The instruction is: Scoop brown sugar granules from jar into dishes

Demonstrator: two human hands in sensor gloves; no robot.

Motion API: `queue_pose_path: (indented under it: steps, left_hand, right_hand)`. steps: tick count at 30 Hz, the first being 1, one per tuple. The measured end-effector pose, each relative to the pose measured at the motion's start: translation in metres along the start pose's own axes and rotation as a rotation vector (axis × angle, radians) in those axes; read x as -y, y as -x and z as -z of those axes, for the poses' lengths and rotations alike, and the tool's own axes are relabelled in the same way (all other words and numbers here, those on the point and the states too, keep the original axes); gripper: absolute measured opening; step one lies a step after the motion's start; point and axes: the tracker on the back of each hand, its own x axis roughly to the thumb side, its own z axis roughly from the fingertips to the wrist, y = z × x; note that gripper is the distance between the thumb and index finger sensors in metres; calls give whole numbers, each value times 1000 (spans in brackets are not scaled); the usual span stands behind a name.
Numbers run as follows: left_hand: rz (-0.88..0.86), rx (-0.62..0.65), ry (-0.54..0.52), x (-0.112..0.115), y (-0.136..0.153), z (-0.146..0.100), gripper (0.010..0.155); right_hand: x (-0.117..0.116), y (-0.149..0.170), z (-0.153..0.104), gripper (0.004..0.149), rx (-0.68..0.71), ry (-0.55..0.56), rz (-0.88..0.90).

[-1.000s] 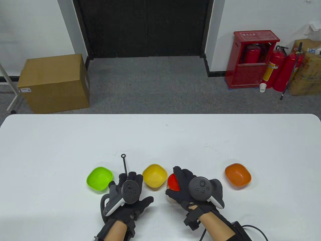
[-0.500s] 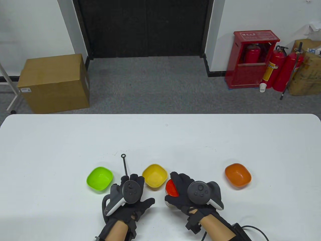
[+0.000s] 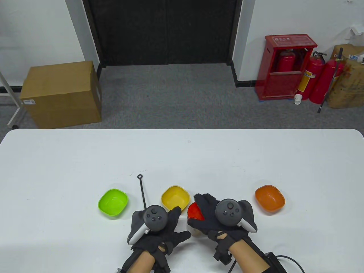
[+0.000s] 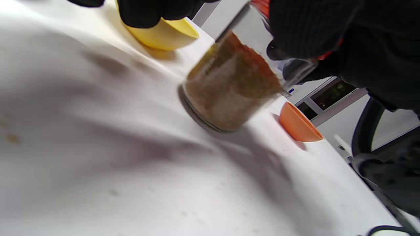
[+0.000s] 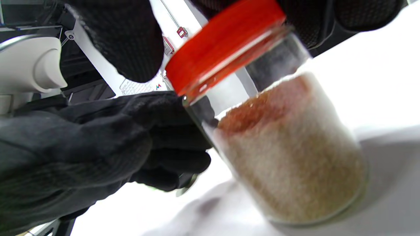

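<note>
The glass jar (image 5: 279,144) of brown sugar granules (image 4: 229,88) stands on the white table (image 3: 182,159), between the yellow dish (image 3: 175,198) and the orange dish (image 3: 269,198), its red lid (image 5: 223,46) on. The right hand (image 3: 219,219) grips it from above — fingers (image 5: 124,39) curled around the lid. The left hand (image 3: 159,227) is close beside the jar, fingers spread, holding nothing. A thin black spoon (image 3: 141,191) lies left of the yellow dish, with the green dish (image 3: 113,202) beyond it.
</note>
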Motion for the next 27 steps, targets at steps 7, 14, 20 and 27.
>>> queue_pose_path:
  steps: [7, 14, 20, 27]
  left_hand:
    - [-144, -11, 18, 12, -8, 17, 101]
    - [-182, -53, -32, 13, -7, 29, 105]
    - [-114, -70, -97, 21, -8, 31, 108]
    - [-127, -32, -117, 25, -6, 30, 112]
  right_hand:
    - [2, -10, 4, 81, -14, -14, -85]
    - [-7, -14, 5, 89, 5, -22, -156]
    - [-5, -19, 7, 88, 32, 19, -182]
    - [-7, -23, 5, 87, 53, 43, -195]
